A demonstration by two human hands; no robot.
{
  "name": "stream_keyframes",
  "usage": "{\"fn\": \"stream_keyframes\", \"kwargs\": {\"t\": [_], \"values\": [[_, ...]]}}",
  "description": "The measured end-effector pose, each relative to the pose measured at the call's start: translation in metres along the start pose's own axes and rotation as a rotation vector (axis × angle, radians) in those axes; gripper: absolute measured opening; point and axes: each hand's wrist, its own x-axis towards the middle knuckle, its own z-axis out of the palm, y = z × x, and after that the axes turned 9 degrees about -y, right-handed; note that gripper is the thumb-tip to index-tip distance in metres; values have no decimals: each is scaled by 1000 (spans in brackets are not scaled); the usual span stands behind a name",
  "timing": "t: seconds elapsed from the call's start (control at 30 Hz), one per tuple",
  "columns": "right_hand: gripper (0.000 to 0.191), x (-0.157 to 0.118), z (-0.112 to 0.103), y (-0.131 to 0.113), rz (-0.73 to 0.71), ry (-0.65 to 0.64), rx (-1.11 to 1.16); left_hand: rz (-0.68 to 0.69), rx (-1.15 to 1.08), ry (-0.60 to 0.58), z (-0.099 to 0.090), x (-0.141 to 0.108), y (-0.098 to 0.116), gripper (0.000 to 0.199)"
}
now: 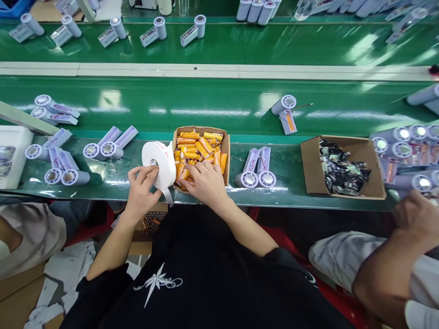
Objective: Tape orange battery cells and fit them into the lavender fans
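Observation:
My left hand [142, 189] grips a large roll of white tape [157, 162] from its left side, fingers at the core; a loose tape end hangs at the lower right of the roll. Just right of it is a cardboard box [226, 151] filled with orange-wrapped cells [202, 146]. My right hand [206, 183] reaches over the front of this box, its fingertips down among the cells. Thumb and fingers are apart there, and whether they pinch a cell is hidden.
Lilac fan units stand left [103, 149] and right [257, 178] of the box. Further right are a carton of small dark parts [310, 169] and a co-worker's hand [416, 210]. A green conveyor [219, 100] with one unit [284, 109] runs behind, beyond it a white rail [219, 70].

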Motion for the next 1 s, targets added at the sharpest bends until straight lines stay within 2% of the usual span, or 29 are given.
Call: {"fn": "stream_keyframes", "kwargs": {"t": [0.13,0.23,0.33,0.4,0.43,0.5,0.6,0.67,0.77,0.9,0.93,1.0], "values": [[59,10,0,-9,-11,-100,0,45,14,26,-3,1,1,51],[46,12,1,-8,38,-91,60,42,25,24,-5,-1,1,51],[22,11,-1,5,71,-61,309,37,30,33,-7,-5,-1,53],[26,11,-5,14,96,-44,453,16,37,25,-8,-8,-4,54],[26,12,-5,16,101,-34,458,4,41,18,-8,-8,-4,54],[27,13,-4,15,100,-1,328,-12,41,6,-6,-8,-5,54],[42,17,6,5,96,39,122,5,36,5,-4,-5,-3,54],[39,19,15,2,96,56,156,33,39,12,-4,-2,1,54],[27,17,18,11,17,129,473,74,69,31,-9,-1,5,53],[40,3,-2,33,-95,201,1115,77,141,28,-17,-6,6,48],[45,-1,-10,36,-100,194,1201,74,159,20,-19,-7,7,49],[47,-9,-25,37,-103,172,1229,81,185,10,-20,-8,8,54]]}}
